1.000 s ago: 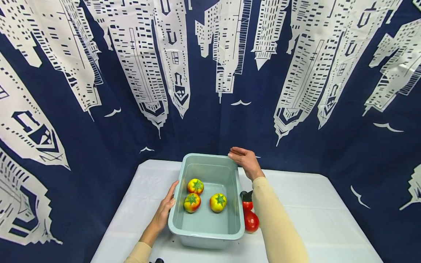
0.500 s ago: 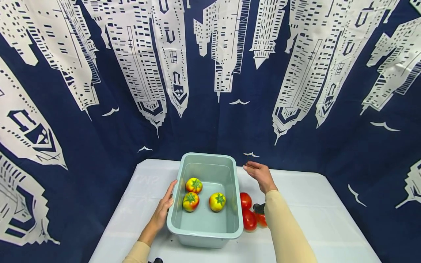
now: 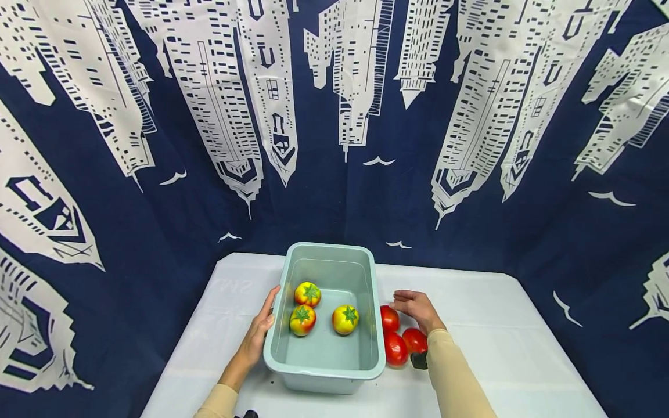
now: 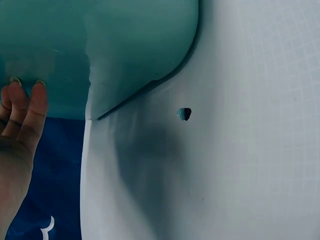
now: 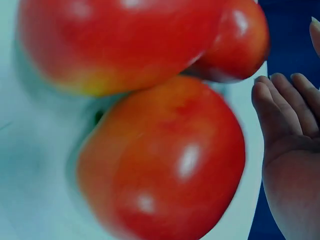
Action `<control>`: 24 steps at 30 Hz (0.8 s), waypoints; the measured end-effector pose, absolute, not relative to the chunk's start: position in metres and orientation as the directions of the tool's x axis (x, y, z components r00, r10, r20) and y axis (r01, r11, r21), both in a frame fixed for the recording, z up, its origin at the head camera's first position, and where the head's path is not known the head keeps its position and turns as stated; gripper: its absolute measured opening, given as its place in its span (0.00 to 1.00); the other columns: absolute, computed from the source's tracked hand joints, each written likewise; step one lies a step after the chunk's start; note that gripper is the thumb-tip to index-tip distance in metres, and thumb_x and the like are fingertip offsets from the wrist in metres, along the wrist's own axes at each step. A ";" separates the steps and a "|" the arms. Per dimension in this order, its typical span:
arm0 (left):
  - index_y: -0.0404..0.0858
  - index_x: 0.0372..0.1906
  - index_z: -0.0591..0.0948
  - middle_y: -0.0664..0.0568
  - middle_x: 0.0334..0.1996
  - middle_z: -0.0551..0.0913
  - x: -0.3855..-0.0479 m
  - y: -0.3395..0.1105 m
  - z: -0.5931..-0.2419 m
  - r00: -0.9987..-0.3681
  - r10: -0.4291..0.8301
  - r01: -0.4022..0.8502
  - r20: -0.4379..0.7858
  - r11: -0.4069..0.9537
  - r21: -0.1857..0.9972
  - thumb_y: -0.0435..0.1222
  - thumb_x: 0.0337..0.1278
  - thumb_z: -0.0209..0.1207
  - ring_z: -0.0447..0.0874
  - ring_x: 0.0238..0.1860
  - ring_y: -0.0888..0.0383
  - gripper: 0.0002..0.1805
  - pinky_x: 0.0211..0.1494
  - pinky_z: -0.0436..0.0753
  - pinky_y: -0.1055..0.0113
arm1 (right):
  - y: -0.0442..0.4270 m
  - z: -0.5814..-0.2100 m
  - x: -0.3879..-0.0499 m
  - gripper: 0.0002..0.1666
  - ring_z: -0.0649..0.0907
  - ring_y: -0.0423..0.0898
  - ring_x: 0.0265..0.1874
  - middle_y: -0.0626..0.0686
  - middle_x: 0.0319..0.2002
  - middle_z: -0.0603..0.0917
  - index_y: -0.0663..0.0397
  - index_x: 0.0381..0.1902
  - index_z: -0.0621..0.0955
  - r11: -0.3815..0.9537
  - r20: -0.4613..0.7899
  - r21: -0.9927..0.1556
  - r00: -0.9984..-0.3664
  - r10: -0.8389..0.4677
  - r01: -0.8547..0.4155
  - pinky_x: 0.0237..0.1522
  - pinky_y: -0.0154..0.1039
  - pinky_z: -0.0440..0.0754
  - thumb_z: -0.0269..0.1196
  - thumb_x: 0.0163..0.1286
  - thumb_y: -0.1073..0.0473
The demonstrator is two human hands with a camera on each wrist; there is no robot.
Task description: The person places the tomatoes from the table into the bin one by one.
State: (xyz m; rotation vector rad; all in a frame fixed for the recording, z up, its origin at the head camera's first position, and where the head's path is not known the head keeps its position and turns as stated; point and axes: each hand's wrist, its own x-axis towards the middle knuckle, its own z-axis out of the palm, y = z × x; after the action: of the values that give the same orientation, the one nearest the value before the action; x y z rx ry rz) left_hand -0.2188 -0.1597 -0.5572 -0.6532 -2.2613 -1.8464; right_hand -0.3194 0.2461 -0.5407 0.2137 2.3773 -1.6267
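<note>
A pale green tub point(image 3: 324, 373) stands on the table with three yellow-red tomatoes point(image 3: 345, 320) inside. The left hand point(image 3: 255, 337) lies along the tub's left side, fingers fairly straight; in the left wrist view its fingertips point(image 4: 39, 95) touch the tub wall point(image 4: 55, 50). Right of the tub lie three red tomatoes point(image 3: 395, 349), close together. Just beyond and right of them is the right hand point(image 3: 420, 310), holding nothing, fingers extended. The right wrist view shows that hand point(image 5: 295, 145) beside the red tomatoes point(image 5: 165, 165).
The white-covered table point(image 3: 486, 325) extends right of the right hand. A dark blue curtain point(image 3: 345, 203) with white buildings hangs behind the table. A small dark mark point(image 4: 185, 114) shows on the white surface in the left wrist view.
The right hand has left the tub's far right corner and come right and nearer, down towards the red tomatoes, uncovering more of them. The left hand stays at the tub's side.
</note>
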 end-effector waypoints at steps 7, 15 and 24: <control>0.48 0.78 0.49 0.42 0.76 0.54 -0.219 -0.161 -0.558 -0.893 0.231 0.422 0.386 0.138 0.896 0.39 0.67 0.32 0.68 0.66 0.60 0.34 0.58 0.73 0.62 | 0.249 -0.550 -0.312 0.38 0.81 0.58 0.54 0.64 0.60 0.78 0.64 0.63 0.74 0.428 -0.339 -0.861 -0.938 -0.078 0.276 0.61 0.56 0.74 0.70 0.55 0.56; 0.48 0.78 0.47 0.42 0.77 0.51 -0.219 -0.164 -0.562 -0.885 0.256 0.430 0.389 0.130 0.893 0.40 0.68 0.31 0.66 0.68 0.47 0.33 0.59 0.73 0.62 | 0.249 -0.555 -0.311 0.38 0.84 0.52 0.45 0.63 0.54 0.82 0.65 0.61 0.76 0.475 -0.358 -0.840 -0.926 -0.120 0.263 0.54 0.53 0.79 0.72 0.49 0.62; 0.49 0.78 0.47 0.41 0.77 0.53 -0.221 -0.163 -0.561 -0.889 0.263 0.417 0.376 0.122 0.901 0.42 0.68 0.30 0.65 0.67 0.38 0.33 0.57 0.74 0.60 | 0.249 -0.557 -0.312 0.39 0.84 0.51 0.43 0.60 0.51 0.84 0.61 0.61 0.76 0.535 -0.373 -0.802 -0.923 -0.101 0.266 0.53 0.53 0.80 0.74 0.48 0.60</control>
State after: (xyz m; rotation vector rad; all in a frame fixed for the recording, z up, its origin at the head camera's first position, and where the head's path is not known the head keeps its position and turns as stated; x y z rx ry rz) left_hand -0.2211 -0.1627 -0.5606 -0.6883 -2.2565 -1.8812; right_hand -0.3125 0.2495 -0.5573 0.1355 2.4020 -1.3478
